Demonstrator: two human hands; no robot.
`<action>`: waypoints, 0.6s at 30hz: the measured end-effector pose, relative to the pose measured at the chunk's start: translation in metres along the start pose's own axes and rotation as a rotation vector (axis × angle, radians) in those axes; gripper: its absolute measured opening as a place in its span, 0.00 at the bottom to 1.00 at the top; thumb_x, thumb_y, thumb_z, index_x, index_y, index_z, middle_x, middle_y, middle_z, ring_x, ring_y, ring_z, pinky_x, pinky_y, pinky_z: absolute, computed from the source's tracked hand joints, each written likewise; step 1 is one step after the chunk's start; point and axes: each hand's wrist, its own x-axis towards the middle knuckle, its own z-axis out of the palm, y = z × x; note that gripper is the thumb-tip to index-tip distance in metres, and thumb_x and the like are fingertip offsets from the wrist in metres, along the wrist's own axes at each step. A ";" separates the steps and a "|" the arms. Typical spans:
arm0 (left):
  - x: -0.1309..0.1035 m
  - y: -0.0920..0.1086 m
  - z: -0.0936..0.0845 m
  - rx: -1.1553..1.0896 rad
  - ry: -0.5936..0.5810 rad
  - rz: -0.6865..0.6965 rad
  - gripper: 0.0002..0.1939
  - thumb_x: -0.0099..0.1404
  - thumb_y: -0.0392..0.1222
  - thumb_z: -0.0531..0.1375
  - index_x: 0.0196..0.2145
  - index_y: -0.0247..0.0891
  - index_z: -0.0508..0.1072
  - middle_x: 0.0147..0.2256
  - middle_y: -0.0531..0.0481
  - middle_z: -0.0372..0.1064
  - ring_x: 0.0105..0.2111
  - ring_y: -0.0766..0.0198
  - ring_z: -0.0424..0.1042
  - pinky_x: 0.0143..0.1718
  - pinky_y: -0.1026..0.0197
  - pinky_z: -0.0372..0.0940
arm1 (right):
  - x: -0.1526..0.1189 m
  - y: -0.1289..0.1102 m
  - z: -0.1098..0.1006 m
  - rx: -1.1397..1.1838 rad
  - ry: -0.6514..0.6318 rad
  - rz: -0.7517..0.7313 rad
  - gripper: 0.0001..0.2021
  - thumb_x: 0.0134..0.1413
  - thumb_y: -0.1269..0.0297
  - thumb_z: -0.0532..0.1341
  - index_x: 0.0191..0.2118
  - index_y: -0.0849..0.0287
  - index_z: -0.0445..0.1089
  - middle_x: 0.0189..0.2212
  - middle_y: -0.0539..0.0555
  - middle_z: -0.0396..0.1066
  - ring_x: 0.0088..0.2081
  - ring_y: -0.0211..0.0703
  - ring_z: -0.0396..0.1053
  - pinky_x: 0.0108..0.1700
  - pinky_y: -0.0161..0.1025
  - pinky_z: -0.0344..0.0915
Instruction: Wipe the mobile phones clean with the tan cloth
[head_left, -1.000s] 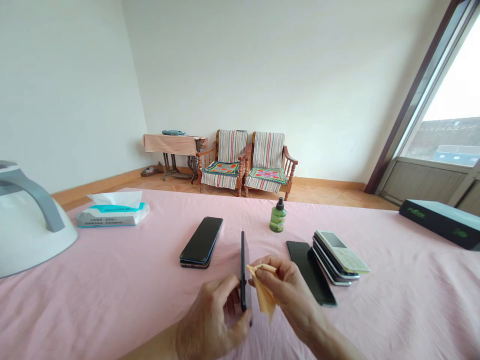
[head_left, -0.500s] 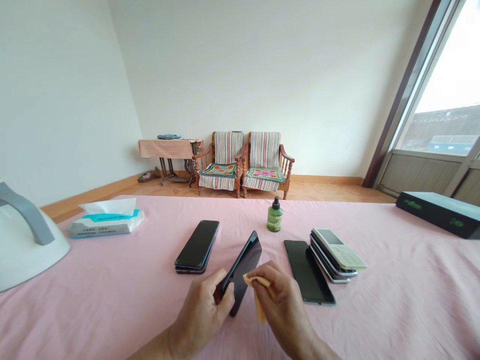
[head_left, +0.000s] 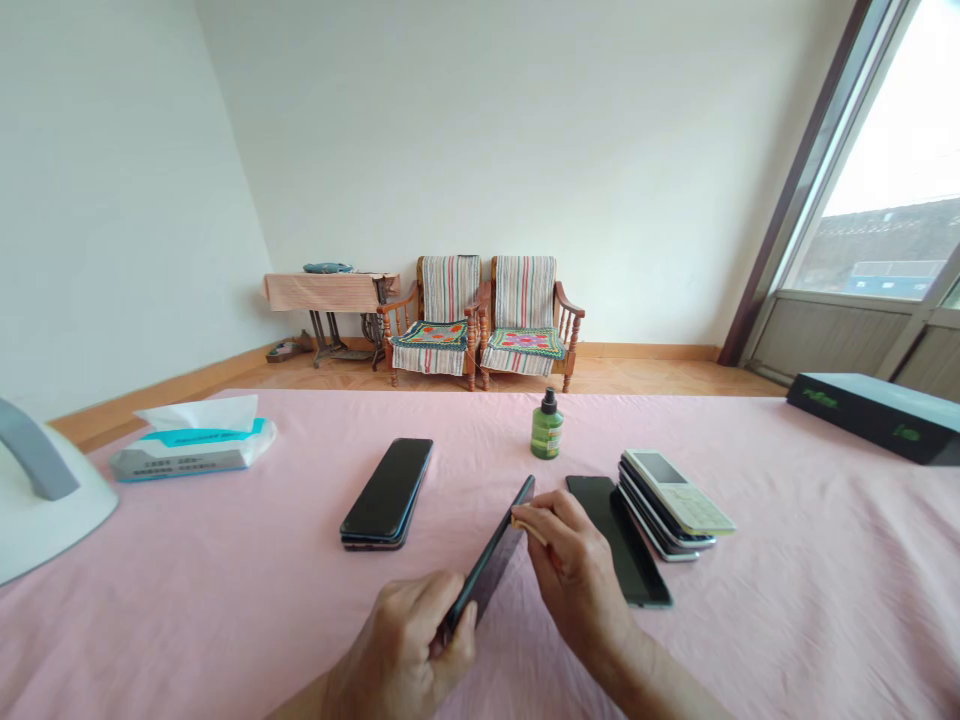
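A dark phone (head_left: 495, 555) is tilted up on edge in the middle, its lower end gripped by my left hand (head_left: 412, 640). My right hand (head_left: 574, 560) pinches a small yellowish cloth (head_left: 527, 524) against the upper part of the phone's screen side. Most of the cloth is hidden by the fingers. Left of the held phone lies a short stack of phones (head_left: 388, 490) with a black screen on top. Just right of my right hand a black phone (head_left: 619, 540) lies flat, next to a taller stack topped by a white keypad phone (head_left: 679, 490).
A green spray bottle (head_left: 547, 428) stands beyond my hands on the pink cloth (head_left: 247, 590). A tissue pack (head_left: 196, 445) and a white appliance with a grey handle (head_left: 45, 500) are at the left. A black box (head_left: 874, 415) lies at the far right.
My right hand and the yellowish cloth have moved up along the phone. The held phone is now turned more edge-on, with my left hand slightly lower. The view has shifted slightly.
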 end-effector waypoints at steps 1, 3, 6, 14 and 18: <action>0.000 0.000 0.000 -0.002 -0.001 0.002 0.12 0.67 0.34 0.48 0.26 0.40 0.62 0.20 0.54 0.63 0.20 0.65 0.67 0.24 0.64 0.56 | -0.002 -0.002 0.001 0.015 -0.010 -0.018 0.16 0.58 0.79 0.52 0.44 0.56 0.73 0.36 0.55 0.69 0.37 0.41 0.69 0.39 0.36 0.67; 0.000 0.000 -0.001 -0.010 -0.006 0.007 0.11 0.67 0.33 0.48 0.27 0.40 0.63 0.21 0.53 0.65 0.21 0.65 0.68 0.24 0.64 0.57 | -0.005 -0.005 0.002 0.051 -0.041 -0.054 0.17 0.58 0.79 0.52 0.46 0.55 0.73 0.37 0.55 0.69 0.38 0.41 0.69 0.39 0.35 0.68; 0.002 0.002 -0.003 -0.001 0.001 0.039 0.11 0.66 0.33 0.48 0.27 0.40 0.63 0.21 0.53 0.65 0.21 0.65 0.69 0.25 0.64 0.58 | -0.006 -0.005 0.003 0.063 -0.027 -0.044 0.17 0.58 0.78 0.54 0.46 0.54 0.74 0.36 0.55 0.70 0.37 0.41 0.70 0.38 0.35 0.68; 0.004 0.007 -0.007 -0.017 0.025 0.073 0.10 0.64 0.32 0.50 0.25 0.40 0.61 0.19 0.56 0.61 0.18 0.67 0.65 0.23 0.65 0.55 | -0.004 -0.002 0.005 0.055 0.018 0.018 0.17 0.57 0.78 0.55 0.47 0.56 0.74 0.35 0.54 0.70 0.37 0.40 0.70 0.39 0.34 0.67; 0.004 0.000 -0.003 -0.141 -0.006 -0.100 0.12 0.65 0.36 0.51 0.24 0.40 0.61 0.19 0.56 0.58 0.19 0.68 0.62 0.22 0.65 0.53 | -0.004 -0.003 0.000 0.092 -0.007 0.080 0.18 0.59 0.75 0.55 0.52 0.56 0.71 0.35 0.54 0.71 0.35 0.39 0.71 0.37 0.33 0.67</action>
